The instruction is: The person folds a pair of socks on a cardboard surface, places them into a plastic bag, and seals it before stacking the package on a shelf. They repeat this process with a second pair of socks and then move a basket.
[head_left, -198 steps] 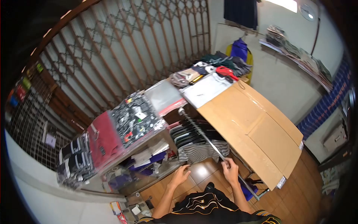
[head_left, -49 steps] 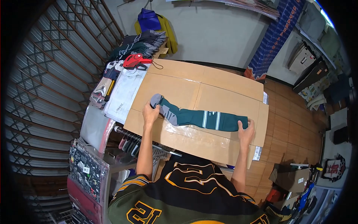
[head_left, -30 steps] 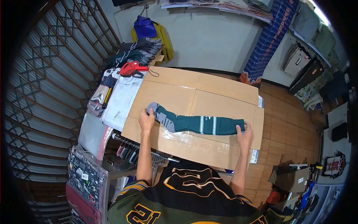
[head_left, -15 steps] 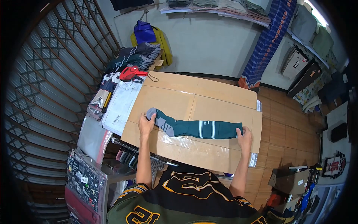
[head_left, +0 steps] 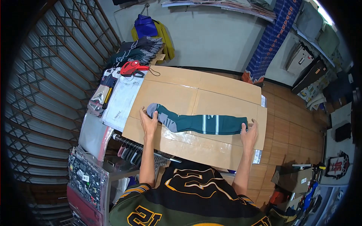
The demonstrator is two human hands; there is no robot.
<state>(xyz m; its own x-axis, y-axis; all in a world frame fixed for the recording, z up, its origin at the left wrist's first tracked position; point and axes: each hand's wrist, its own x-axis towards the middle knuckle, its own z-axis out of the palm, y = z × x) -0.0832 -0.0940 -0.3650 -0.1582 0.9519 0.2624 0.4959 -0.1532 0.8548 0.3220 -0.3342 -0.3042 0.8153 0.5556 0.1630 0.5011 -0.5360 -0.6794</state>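
Note:
A dark green sock (head_left: 190, 123) with grey toe and heel patches and two pairs of white stripes lies flat across the cardboard (head_left: 169, 100). My left hand (head_left: 149, 123) is at its grey toe end, thumb and fingers spread apart on either side of the toe. At the cuff end on the right, my right hand (head_left: 249, 135) has its thumb against the cuff edge and its fingers stretched out beyond it. Neither hand appears to be gripping the fabric.
A red tape dispenser (head_left: 132, 68) sits at the board's far left corner, near a stack of similar socks (head_left: 137, 52). Left of the board are plastic-wrapped packets (head_left: 124, 98) and a yellow-black cutter (head_left: 108, 98). An open carton (head_left: 294, 180) stands on the floor at right.
Both hands have loosened from the sock's ends, with the fingers spreading apart. The sock still lies flat on the cardboard; the camera view has shifted slightly.

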